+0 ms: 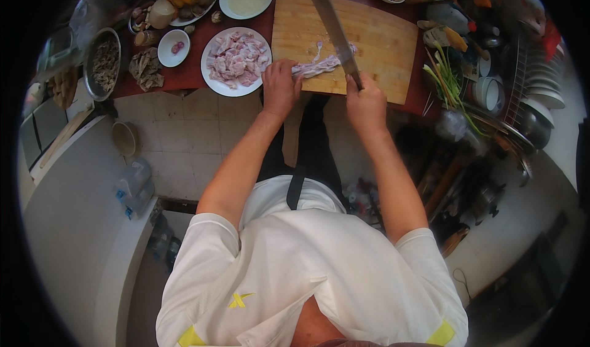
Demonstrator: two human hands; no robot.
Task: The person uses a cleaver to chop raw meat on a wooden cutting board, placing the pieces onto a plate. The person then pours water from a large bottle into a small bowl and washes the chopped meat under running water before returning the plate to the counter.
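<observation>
A strip of raw pale-pink meat (320,67) lies along the near left part of a wooden cutting board (382,38). My left hand (280,82) presses and grips its left end at the board's edge. In my right hand (366,99) is the handle of a cleaver (335,34), its blade pointing away from me across the strip's right end. Small scraps of meat (319,47) lie beyond the strip, and one bit shows right of the blade. Just left of the board stands a white plate (212,80) heaped with cut raw meat (237,60), close beside my left hand.
Left on the red table (184,82) are a small white dish (166,61), a crumpled brown cloth or paper (146,68) and a metal bowl (90,86). A white bowl (226,1) stands behind the meat plate. Green onions (445,77) and stacked dishes (544,84) crowd the right.
</observation>
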